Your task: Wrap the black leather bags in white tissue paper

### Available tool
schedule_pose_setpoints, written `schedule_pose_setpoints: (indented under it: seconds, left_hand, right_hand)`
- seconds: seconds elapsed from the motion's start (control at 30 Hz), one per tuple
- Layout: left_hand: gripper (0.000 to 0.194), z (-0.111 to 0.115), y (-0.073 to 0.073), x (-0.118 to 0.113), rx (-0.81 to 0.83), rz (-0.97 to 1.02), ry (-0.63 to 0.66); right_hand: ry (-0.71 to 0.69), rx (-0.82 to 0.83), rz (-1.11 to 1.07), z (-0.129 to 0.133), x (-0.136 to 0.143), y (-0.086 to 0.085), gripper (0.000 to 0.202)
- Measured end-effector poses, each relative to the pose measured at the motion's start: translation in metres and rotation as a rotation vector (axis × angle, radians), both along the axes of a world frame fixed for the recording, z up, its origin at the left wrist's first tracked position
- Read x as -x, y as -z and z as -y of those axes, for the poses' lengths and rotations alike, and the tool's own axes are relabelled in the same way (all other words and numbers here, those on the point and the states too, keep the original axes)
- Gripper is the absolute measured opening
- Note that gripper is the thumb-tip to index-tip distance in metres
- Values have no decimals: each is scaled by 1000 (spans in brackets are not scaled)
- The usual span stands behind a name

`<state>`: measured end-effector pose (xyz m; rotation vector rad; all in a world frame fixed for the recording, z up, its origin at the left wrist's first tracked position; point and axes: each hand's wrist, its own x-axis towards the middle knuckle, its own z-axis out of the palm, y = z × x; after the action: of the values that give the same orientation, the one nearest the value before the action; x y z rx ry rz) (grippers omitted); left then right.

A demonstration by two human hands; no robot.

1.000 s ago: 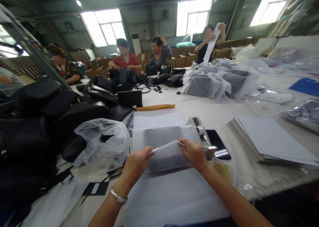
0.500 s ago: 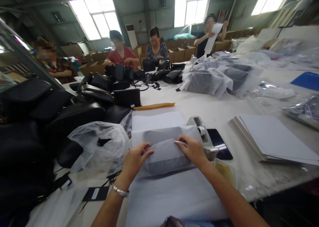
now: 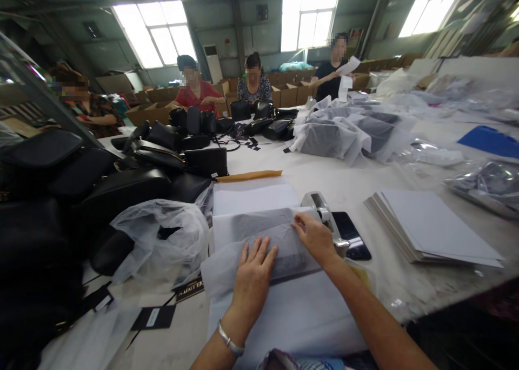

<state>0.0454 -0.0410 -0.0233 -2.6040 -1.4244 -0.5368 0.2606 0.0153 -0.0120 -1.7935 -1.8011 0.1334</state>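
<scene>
In front of me a dark item shows through thin white tissue paper folded around it. My left hand lies flat on the paper over the item, fingers spread, holding nothing. At the upper right edge of the wrap, my right hand is closed, thumb and fingertips pinching the tissue paper. Beneath the wrap are flat white sheets. Close to my right hand stands a grey tape dispenser, with a black phone beside it.
Black bags are heaped at the left, next to a crumpled clear plastic bag. A black tag lies near my left arm. To the right is a stack of grey boards. Tissue-covered items sit farther back; several people work across the table.
My left hand has let go of the paper's edge and now lies flat on the wrap. My right hand stays pinched near the upper right. A co-worker at the back has lowered a white sheet.
</scene>
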Motion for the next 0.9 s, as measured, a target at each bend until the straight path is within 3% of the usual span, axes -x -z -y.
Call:
schedule_pose_setpoints:
  seconds: [0.2,0.27,0.37,0.47,0.63,0.9]
  left_hand:
    - [39,-6,-9,4,108,-38,-30]
    - [39,-7,-10,4,125,-28,-28]
    - [39,-6,-9,4,134,-16,-31]
    - [39,-5,-8,4,134,-13,-29]
    - [40,-5,-9,6,128,-12,-24]
    - [40,-5,-7,7,86,0,-3]
  right_hand:
    - [88,-275,15,21,-53,-10,29]
    - [179,-224,-96,31,-72,-4,31]
    - [293,4,-430,41,-87,8,34]
    - [306,136,-699,46,-87,17,35]
    - [325,109,-887,45,-75,18,36]
    - [313,-53,-901,69,-69,-17,30]
